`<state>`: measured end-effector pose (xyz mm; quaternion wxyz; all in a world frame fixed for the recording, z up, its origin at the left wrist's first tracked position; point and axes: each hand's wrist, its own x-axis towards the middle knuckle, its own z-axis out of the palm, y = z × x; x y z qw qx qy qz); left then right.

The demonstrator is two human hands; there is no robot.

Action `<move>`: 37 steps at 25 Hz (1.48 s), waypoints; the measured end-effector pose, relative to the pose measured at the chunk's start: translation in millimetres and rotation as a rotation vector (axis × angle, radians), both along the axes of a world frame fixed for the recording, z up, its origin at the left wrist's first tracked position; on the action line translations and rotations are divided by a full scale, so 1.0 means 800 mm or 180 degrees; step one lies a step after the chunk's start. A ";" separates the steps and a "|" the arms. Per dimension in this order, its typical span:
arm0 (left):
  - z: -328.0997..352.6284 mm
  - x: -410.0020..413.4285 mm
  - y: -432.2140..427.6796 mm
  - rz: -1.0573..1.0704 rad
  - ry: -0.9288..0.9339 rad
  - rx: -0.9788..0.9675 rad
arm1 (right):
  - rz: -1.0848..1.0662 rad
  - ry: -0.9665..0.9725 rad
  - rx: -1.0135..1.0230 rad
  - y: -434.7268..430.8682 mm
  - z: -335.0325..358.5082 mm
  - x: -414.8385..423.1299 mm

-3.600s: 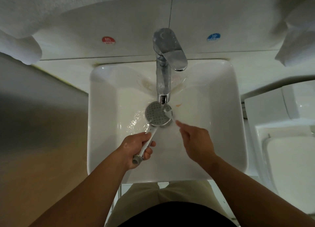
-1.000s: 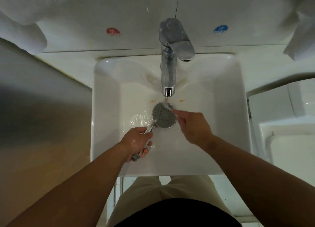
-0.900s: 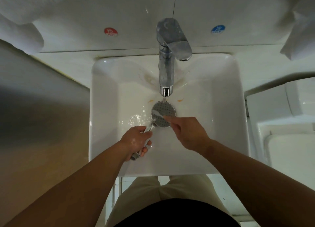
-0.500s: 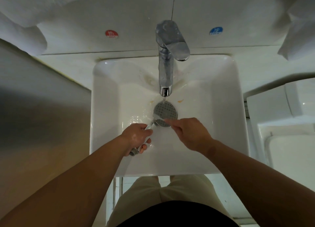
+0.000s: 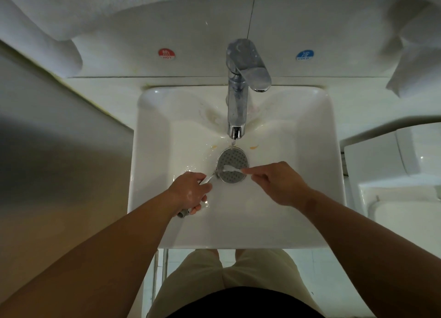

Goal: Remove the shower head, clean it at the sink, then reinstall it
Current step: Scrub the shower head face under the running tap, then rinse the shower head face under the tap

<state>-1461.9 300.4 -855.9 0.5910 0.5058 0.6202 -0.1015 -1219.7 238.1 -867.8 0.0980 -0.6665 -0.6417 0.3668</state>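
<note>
At frame centre the detached shower head [image 5: 232,166] lay face-up over the sink [image 5: 152,150], left hand [image 5: 189,193] wrapped around its handle, right hand [image 5: 278,182] pinching a small white brush [image 5: 229,167]: cleaning underway, reinstalling left.

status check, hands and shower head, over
Left hand grips handle. Right hand scrubs shower head face with small brush, under running faucet. Nothing in the way.
</note>
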 end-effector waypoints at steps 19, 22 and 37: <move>-0.008 0.000 0.006 -0.0063 0.0011 0.0000 | 0.0015 0.0044 0.0223 -0.016 -0.017 -0.029; -0.009 0.000 0.003 0.0190 -0.0062 -0.0184 | -0.0252 -0.0088 0.0098 -0.027 -0.008 0.014; 0.028 0.009 0.008 0.0789 -0.0716 -0.0726 | -0.1118 0.0356 0.1931 0.080 0.218 -0.019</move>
